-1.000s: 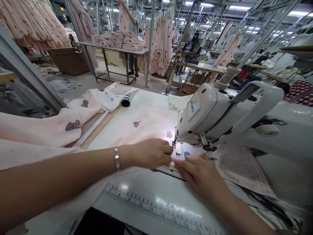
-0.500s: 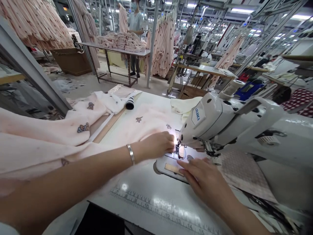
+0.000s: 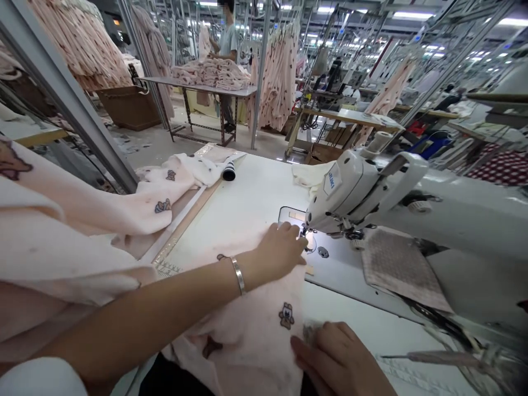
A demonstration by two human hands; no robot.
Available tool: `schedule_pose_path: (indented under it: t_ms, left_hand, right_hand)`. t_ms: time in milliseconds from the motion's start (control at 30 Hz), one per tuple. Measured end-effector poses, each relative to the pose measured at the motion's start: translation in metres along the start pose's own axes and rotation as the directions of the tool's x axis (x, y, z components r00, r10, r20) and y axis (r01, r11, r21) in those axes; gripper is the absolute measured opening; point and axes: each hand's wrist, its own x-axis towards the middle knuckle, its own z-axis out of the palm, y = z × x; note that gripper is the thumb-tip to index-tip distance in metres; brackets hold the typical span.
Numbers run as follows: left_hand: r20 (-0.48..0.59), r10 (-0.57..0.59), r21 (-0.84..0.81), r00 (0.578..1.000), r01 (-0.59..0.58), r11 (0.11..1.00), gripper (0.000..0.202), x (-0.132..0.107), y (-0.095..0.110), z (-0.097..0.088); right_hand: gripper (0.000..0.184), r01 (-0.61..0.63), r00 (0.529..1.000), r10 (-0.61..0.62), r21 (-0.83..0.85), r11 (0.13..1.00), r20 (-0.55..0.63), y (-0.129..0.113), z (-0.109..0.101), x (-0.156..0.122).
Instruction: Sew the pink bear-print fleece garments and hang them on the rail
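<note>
Pale pink printed fabric [image 3: 264, 335] lies over the front of the sewing machine table and hangs past its near edge. My left hand [image 3: 282, 250], with a silver bracelet at the wrist, has its fingers bent and closed on the fabric's edge, close beside the presser foot [image 3: 304, 232]. Lower down, my right hand [image 3: 336, 352] is closed at the right edge of the same fabric, thumb and fingers pinching it. A white sewing machine [image 3: 350, 184] stands just to the right of my left hand.
More pink fabric [image 3: 144, 212] is heaped at the left. A striped cone [image 3: 229, 171] stands on the table [image 3: 256, 181]. A pinkish cloth [image 3: 406, 267] lies beneath the machine arm, and a thin pointed tool [image 3: 433, 357] is at lower right. A person [image 3: 227, 41] stands beyond.
The fabric has shifted from beyond the needle toward me, baring the machine bed. My right hand has dropped from the needle plate to the fabric's edge; my left hand stays near the needle.
</note>
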Motion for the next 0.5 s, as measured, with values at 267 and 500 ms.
schedule_pose_path:
  t_ms: [267, 500]
  left_hand:
    - [-0.627, 0.416, 0.085, 0.658, -0.473, 0.877, 0.020, -0.029, 0.039, -0.056]
    - [-0.450, 0.132, 0.104, 0.883, -0.095, 0.990, 0.018, -0.068, 0.026, -0.157]
  right_hand:
    - [0.058, -0.224, 0.938, 0.248, 0.123, 0.967, -0.242, 0.008, -0.040, 0.049]
    - [0.004, -0.284, 0.890, 0.343, 0.224, 0.932, -0.300, 0.023, -0.081, 0.069]
